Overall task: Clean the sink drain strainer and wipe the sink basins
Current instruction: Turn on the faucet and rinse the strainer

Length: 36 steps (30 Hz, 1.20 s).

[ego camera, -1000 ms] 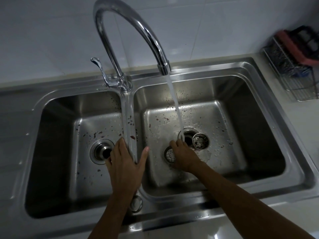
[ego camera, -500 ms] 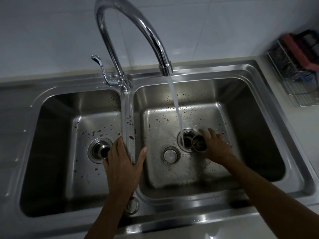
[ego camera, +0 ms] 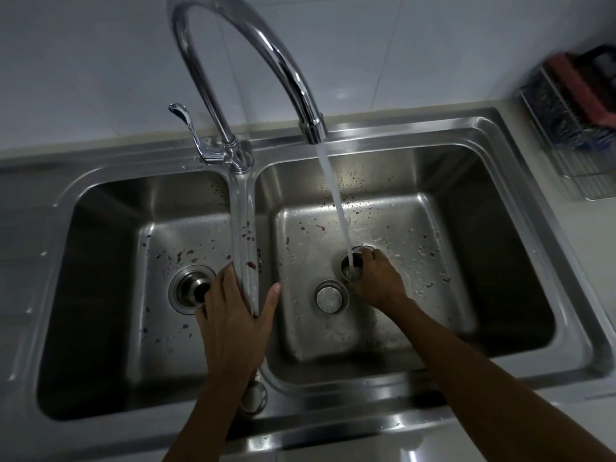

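Observation:
A double steel sink fills the view. In the right basin [ego camera: 433,311] my right hand [ego camera: 376,281] grips the drain strainer basket [ego camera: 351,269] and holds it under the running water from the faucet [ego camera: 311,128], over the drain hole. A round metal stopper lid [ego camera: 331,297] lies on the basin floor just left of that hand. My left hand [ego camera: 233,315] rests flat on the divider [ego camera: 245,228] between the basins, fingers spread. The left basin [ego camera: 110,295] has its own drain fitting [ego camera: 191,290] and reddish food specks.
The faucet lever [ego camera: 185,121] stands at the back left of the spout base. A wire rack [ego camera: 580,128] with a red item sits on the counter at the far right. Specks dot both basin floors and the divider.
My right hand left the stopper lid, took the strainer basket from beside the drain and brought it under the water stream. My left hand stayed on the divider.

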Motion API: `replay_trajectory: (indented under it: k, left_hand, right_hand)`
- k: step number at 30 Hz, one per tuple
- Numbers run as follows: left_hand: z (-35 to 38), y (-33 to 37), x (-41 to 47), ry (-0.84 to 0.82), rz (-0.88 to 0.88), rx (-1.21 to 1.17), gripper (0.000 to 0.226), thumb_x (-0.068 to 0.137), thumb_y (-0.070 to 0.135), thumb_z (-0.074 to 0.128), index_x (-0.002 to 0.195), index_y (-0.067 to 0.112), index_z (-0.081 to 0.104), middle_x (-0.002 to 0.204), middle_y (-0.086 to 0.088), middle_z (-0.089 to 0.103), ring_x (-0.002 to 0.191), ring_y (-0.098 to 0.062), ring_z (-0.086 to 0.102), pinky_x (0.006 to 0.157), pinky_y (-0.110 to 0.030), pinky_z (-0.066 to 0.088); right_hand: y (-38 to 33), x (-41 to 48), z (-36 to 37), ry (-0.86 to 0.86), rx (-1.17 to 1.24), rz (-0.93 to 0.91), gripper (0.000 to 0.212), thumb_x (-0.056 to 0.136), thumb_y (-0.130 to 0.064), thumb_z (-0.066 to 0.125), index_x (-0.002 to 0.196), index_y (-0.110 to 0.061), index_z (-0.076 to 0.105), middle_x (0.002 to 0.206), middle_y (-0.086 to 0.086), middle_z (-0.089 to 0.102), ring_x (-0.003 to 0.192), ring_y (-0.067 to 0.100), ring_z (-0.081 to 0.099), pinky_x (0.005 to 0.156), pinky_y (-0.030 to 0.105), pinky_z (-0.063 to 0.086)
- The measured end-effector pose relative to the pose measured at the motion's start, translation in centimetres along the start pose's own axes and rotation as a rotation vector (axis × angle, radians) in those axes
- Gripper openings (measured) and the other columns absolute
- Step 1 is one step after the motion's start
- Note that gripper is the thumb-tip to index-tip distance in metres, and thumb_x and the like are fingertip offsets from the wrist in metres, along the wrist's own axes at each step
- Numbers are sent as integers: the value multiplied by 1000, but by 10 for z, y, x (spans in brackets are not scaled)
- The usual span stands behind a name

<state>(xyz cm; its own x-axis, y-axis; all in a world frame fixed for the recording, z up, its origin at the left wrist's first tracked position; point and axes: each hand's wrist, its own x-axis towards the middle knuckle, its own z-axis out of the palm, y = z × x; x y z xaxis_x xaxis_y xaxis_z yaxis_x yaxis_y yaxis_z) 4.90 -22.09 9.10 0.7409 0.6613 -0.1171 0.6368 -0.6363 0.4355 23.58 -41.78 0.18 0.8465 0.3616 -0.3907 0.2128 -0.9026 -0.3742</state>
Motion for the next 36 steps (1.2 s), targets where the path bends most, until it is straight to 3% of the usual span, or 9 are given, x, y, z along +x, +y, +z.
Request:
replay_trajectory:
  k: [6,9,13,17,23,27,31,33,36]
  left_hand:
    - [0,0,0,-12,-3,0,104,86,87,31,158,11,29,158,-16,40,146,-34,39,119,-57,29]
    - [0,1,1,-15,-3,-4,105,86,87,31,158,10,30,158,-16,41,146,-34,39,119,-57,29]
    - [0,0,1,-16,-2,-8,104,86,86,33,158,10,29,159,-16,40,147,-34,38,120,-58,28]
    - [0,-1,0,-17,-7,-15,105,86,87,31,158,11,28,160,-15,39,148,-34,36,121,-59,27]
    - [0,0,-1,-7,-6,-11,103,87,86,32,157,11,29,159,-17,39,148,-34,36,121,-58,25]
    - [0,0,0,-4,-8,-10,102,87,86,33,156,11,31,158,-17,41,147,-35,38,121,-57,25]
    - [0,0,0,-11,-12,-5,102,87,86,33,156,11,31,158,-17,41,146,-35,39,120,-59,27]
    - [0,0,0,-8,-9,-7,102,87,86,33,156,11,31,157,-17,42,145,-36,39,120,-60,28]
    - [0,1,0,-2,-5,-7,102,87,87,32,155,10,31,156,-18,43,145,-36,40,119,-60,29]
  right_hand:
    - [5,-2,4,-6,94,40,81,78,-39,84,144,-11,47,144,13,49,130,30,52,106,43,49]
    - [3,2,4,25,274,68,64,74,-36,86,130,-13,62,128,9,65,117,25,61,100,41,53]
    - [-8,4,1,69,812,446,39,77,-38,81,108,-15,74,104,5,75,100,26,71,90,44,60]
    - [-13,4,-7,-181,1614,742,53,85,-34,66,129,-5,64,108,14,68,87,25,66,65,33,58]
    - [-4,-4,-11,-422,1919,958,59,86,-36,74,127,1,54,120,25,56,93,33,64,63,36,63]
    - [2,-1,-11,-517,1891,924,67,86,-45,76,127,4,57,107,25,63,82,30,68,66,36,64]
    - [2,-1,-16,-486,1795,868,65,82,-43,81,126,-1,61,114,20,62,89,28,67,66,35,63]
    - [1,-5,-16,-376,1484,734,58,80,-39,83,124,-6,63,115,18,64,93,28,68,68,34,62]
    - [-1,-11,-10,-110,650,359,64,73,-32,87,128,-9,63,118,12,69,104,25,68,81,33,60]
